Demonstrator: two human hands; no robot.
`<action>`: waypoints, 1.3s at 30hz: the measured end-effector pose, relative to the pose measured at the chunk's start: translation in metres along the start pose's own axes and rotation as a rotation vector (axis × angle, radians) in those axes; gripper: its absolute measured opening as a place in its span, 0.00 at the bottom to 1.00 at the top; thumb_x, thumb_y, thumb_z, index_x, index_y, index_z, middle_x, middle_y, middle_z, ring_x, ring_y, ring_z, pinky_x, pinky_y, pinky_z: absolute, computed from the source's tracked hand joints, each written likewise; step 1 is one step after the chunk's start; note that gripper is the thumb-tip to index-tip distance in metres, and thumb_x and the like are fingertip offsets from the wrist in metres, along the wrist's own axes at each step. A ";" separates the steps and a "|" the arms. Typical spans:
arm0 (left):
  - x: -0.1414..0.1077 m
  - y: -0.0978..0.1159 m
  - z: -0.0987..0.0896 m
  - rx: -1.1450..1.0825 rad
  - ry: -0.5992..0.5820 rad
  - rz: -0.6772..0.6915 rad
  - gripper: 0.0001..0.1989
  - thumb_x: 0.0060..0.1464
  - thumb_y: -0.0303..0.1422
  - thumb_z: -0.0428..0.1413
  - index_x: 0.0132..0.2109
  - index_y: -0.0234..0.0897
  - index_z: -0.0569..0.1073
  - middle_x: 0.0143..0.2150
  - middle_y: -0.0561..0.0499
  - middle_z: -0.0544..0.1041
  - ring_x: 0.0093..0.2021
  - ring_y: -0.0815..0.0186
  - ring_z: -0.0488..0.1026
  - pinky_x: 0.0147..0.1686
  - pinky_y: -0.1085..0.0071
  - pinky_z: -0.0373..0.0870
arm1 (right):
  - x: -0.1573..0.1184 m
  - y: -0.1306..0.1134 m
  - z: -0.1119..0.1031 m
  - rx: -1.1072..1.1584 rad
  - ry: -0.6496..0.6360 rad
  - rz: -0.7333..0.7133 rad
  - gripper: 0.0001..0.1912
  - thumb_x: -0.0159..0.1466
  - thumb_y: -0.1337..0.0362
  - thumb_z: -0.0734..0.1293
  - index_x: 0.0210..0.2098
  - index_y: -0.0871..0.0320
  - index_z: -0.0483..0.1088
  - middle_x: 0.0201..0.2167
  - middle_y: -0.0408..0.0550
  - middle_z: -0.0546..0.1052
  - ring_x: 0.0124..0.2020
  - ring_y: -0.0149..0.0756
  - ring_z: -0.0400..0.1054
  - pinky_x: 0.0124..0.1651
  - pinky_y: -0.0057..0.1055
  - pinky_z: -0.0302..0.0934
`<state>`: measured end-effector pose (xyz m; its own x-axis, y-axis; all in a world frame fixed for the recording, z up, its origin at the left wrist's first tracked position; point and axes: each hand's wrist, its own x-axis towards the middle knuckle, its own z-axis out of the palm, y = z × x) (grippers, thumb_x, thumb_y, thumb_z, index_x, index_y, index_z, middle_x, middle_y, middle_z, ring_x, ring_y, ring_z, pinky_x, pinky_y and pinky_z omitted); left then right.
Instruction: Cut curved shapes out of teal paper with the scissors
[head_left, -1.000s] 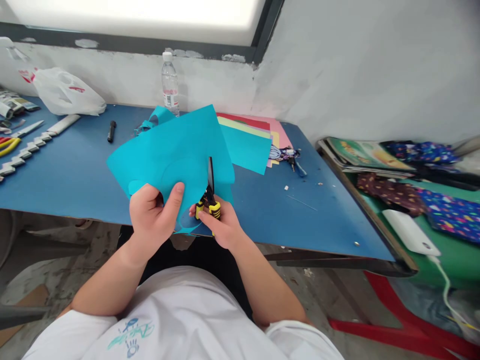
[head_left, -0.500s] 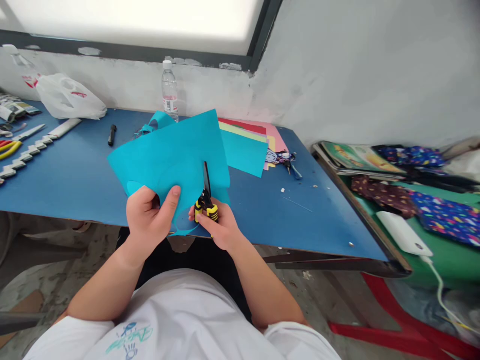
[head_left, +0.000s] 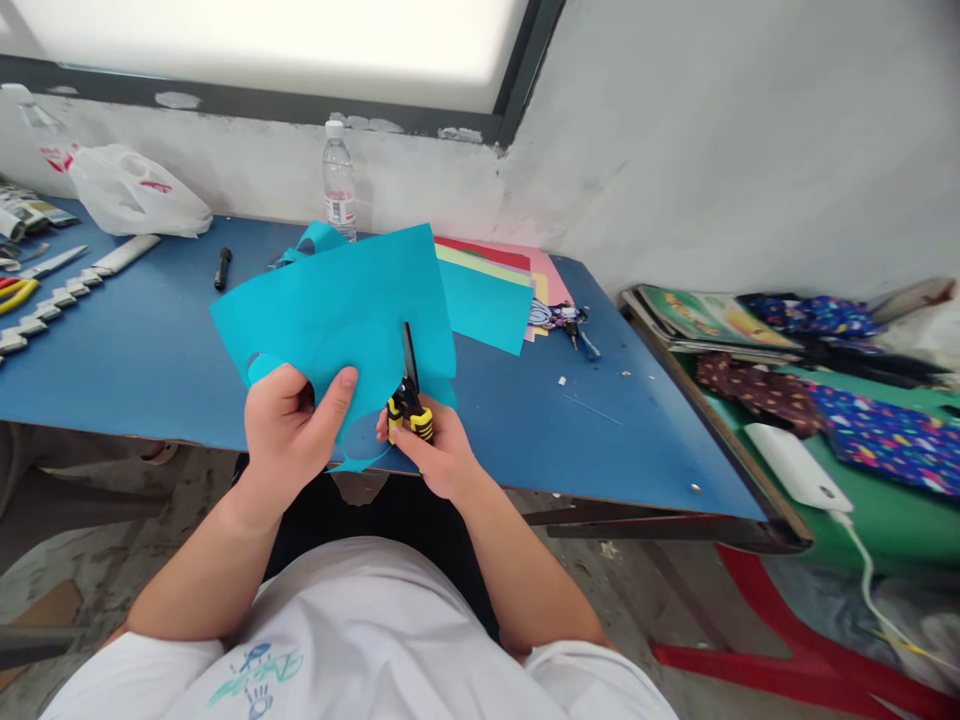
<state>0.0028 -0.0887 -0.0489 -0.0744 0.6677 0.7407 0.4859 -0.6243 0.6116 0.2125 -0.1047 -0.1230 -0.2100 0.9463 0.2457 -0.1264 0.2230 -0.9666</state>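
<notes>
A teal paper sheet [head_left: 352, 300] is held up over the front edge of the blue table. My left hand [head_left: 296, 425] pinches its lower left part, thumb on top. My right hand [head_left: 439, 450] is closed round the yellow and black handles of a pair of scissors [head_left: 409, 400]. One dark blade shows against the paper, pointing away from me; the other blade is hidden. A curved cut edge runs by the scissors, and a thin teal strip [head_left: 360, 463] hangs below between my hands.
Behind the sheet are a water bottle [head_left: 339, 185] and coloured papers [head_left: 491, 305]. A black marker [head_left: 223, 269], a plastic bag [head_left: 139, 190] and red-yellow scissors [head_left: 19, 292] lie at the left. A green table [head_left: 892, 520] with a white power bank [head_left: 799, 467] adjoins at the right.
My left hand and the left side of the sheet have shifted slightly left. The scissors stay in my right hand at nearly the same place on the paper.
</notes>
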 end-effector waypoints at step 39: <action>0.003 -0.003 -0.004 -0.021 -0.020 0.005 0.36 0.69 0.54 0.69 0.27 0.40 0.57 0.24 0.57 0.55 0.26 0.70 0.51 0.26 0.63 0.47 | -0.003 0.000 -0.001 0.004 0.010 0.038 0.22 0.70 0.43 0.76 0.49 0.54 0.78 0.32 0.48 0.80 0.32 0.41 0.72 0.38 0.40 0.68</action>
<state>-0.0020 -0.0865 -0.0477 -0.0546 0.6724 0.7381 0.4682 -0.6357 0.6138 0.2139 -0.1070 -0.1238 -0.2053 0.9563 0.2081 -0.1223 0.1859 -0.9749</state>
